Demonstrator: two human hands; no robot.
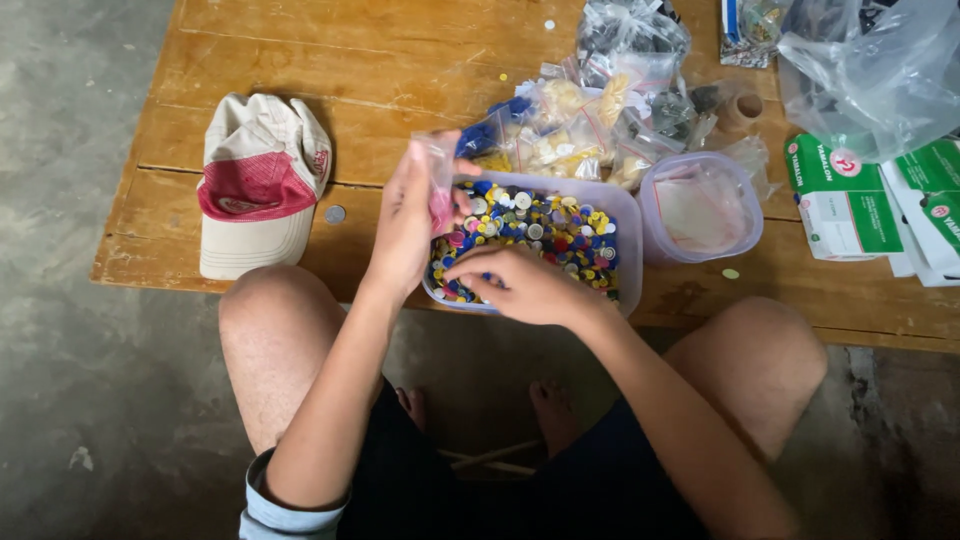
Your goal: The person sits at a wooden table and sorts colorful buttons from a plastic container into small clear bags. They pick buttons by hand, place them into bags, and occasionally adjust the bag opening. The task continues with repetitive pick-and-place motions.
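Observation:
A clear plastic tub full of small coloured buttons in blue, yellow, white and pink stands at the near edge of the wooden table. My left hand holds up a small clear plastic bag with pink pieces in its bottom, just over the tub's left end. My right hand reaches into the tub's near side, fingertips pinched among the buttons; whether it holds one I cannot tell.
A beige and red cap and a coin lie at the left. A pile of small filled bags sits behind the tub, a second clear tub to its right, then green and white boxes and a large bag.

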